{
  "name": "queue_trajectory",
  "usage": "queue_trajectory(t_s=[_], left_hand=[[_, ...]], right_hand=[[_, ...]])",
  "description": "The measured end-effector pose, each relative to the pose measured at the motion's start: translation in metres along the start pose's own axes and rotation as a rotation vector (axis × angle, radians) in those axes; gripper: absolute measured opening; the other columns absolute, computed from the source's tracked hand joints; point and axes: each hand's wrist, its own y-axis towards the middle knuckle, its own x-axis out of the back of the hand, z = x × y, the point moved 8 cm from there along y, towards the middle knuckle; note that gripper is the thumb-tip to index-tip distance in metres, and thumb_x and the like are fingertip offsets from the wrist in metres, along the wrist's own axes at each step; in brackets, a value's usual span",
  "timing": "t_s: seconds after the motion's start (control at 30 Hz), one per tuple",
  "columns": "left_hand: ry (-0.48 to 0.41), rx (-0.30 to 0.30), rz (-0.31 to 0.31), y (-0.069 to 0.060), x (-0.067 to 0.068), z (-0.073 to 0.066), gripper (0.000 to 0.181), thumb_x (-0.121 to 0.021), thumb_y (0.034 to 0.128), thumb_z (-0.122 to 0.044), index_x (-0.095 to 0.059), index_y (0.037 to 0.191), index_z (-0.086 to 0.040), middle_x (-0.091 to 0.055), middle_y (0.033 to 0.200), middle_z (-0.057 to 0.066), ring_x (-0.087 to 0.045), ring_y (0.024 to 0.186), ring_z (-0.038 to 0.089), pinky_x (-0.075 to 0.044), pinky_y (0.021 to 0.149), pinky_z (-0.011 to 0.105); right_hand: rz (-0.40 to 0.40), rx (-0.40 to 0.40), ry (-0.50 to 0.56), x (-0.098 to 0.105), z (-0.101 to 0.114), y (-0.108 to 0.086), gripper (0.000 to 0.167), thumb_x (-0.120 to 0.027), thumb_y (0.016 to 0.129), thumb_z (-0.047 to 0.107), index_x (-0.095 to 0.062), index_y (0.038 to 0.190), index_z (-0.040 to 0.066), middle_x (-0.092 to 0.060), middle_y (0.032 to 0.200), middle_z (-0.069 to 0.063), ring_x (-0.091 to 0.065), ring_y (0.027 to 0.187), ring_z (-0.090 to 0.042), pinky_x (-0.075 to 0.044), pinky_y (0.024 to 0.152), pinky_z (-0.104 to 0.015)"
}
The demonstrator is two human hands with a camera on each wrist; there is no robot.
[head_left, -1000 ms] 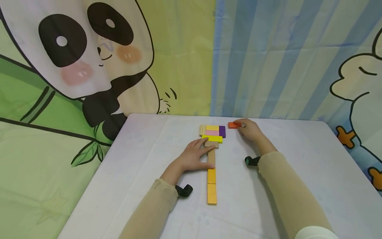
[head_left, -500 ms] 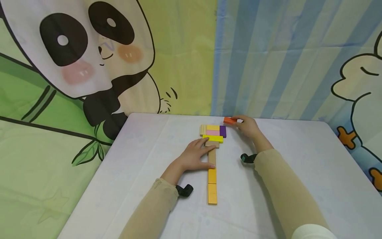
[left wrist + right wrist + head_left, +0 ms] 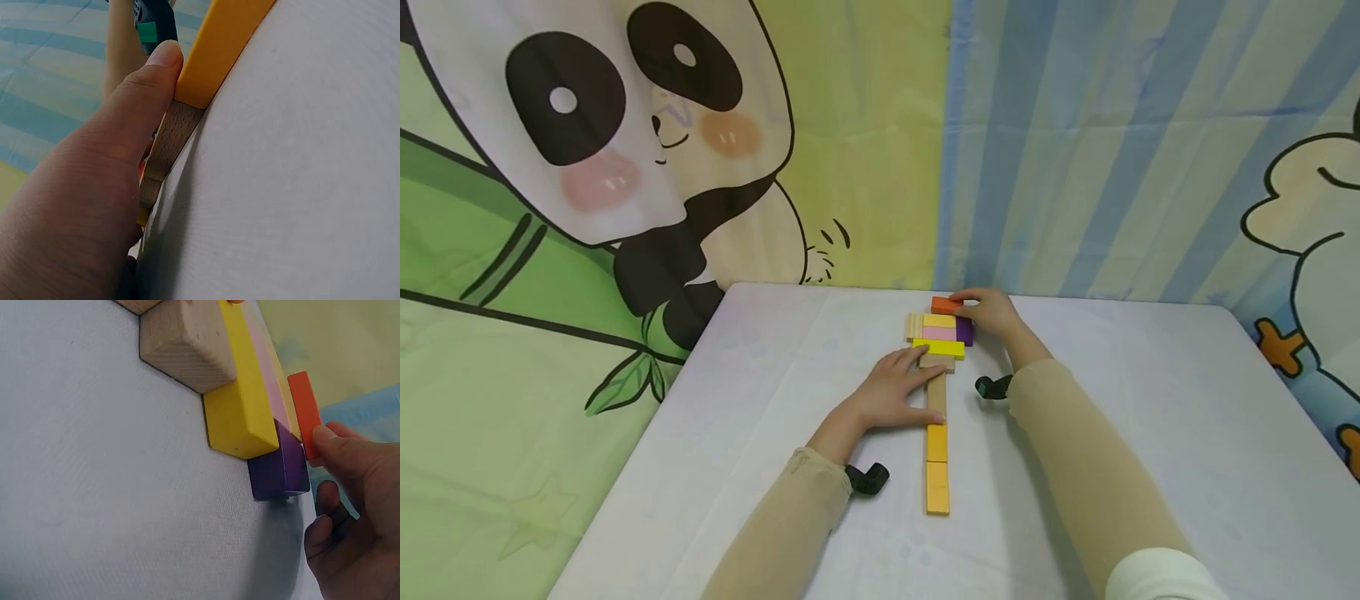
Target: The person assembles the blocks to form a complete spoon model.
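Note:
In the head view my right hand (image 3: 996,318) pinches an orange-red block (image 3: 943,305) between thumb and fingers, at the far end of a row of wooden blocks. The right wrist view shows that block just beyond the purple block (image 3: 280,465); whether they touch I cannot tell. A pink block (image 3: 939,333), a golden yellow block (image 3: 939,320) and a pale ridged piece (image 3: 914,327) lie beside the purple one. My left hand (image 3: 887,392) rests with spread fingers at the bright yellow block (image 3: 951,350) and plain wood blocks (image 3: 936,398), its thumb near the first orange-yellow block (image 3: 936,443).
A second orange-yellow block (image 3: 937,489) ends the row toward me. The white tabletop (image 3: 760,400) surrounds the blocks, its back edge close behind the orange-red block. A printed panda curtain (image 3: 880,142) hangs behind. A dark wrist camera (image 3: 867,479) sits at the left cuff.
My right hand has carried the orange-red block leftward, from right of the blocks to behind the golden yellow one. The left hand stays in place on the row.

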Motion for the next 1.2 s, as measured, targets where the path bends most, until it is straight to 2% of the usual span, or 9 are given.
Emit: queue_trajectory(t_s=[0.2,0.5,0.87,1.0,1.2], left_hand=[[0.006,-0.011,-0.006,0.001,0.001,-0.003,0.09,-0.048,0.0741,-0.089,-0.028,0.152,-0.049,-0.012,0.167,-0.001,-0.017,0.152,0.03,-0.016,0.123,0.052],[0.002,-0.022,-0.008,0.003,-0.001,-0.008,0.092,-0.046,0.0728,-0.091,-0.028,0.152,-0.049,-0.012,0.167,-0.002,-0.016,0.151,0.029,-0.016,0.123,0.052],[0.01,-0.024,0.007,0.005,-0.005,-0.009,0.09,-0.047,0.0733,-0.09,-0.025,0.151,-0.052,-0.011,0.167,-0.002,-0.015,0.152,0.03,-0.015,0.123,0.052],[-0.002,-0.016,0.001,0.004,-0.005,-0.006,0.09,-0.047,0.0728,-0.091,-0.026,0.151,-0.052,-0.01,0.167,-0.003,-0.015,0.152,0.029,-0.014,0.123,0.052],[-0.014,0.012,-0.013,-0.002,-0.01,0.009,0.085,-0.038,0.0771,-0.091,-0.024,0.151,-0.052,-0.008,0.167,-0.006,-0.014,0.153,0.026,-0.015,0.123,0.051]], right_hand=[[0.003,0.041,-0.031,-0.003,0.005,0.002,0.034,-0.064,0.097,0.032,-0.066,0.13,0.025,-0.054,0.145,-0.01,-0.045,0.137,-0.034,-0.034,0.115,-0.054],[0.023,-0.004,0.004,-0.003,0.0,-0.005,0.032,-0.063,0.098,0.03,-0.066,0.13,0.026,-0.052,0.146,-0.011,-0.044,0.137,-0.035,-0.034,0.115,-0.055],[0.038,-0.002,-0.054,-0.002,-0.006,-0.012,0.033,-0.053,0.102,0.031,-0.064,0.133,0.026,-0.049,0.149,-0.011,-0.039,0.141,-0.036,-0.027,0.118,-0.058],[-0.012,0.019,-0.075,0.007,-0.009,-0.026,0.037,-0.048,0.103,0.032,-0.06,0.137,0.023,-0.047,0.151,-0.012,-0.037,0.142,-0.037,-0.027,0.117,-0.059],[-0.047,0.09,-0.12,0.013,-0.011,-0.056,0.034,-0.05,0.104,0.026,-0.062,0.135,0.02,-0.053,0.145,-0.011,-0.05,0.129,-0.037,-0.041,0.108,-0.057]])
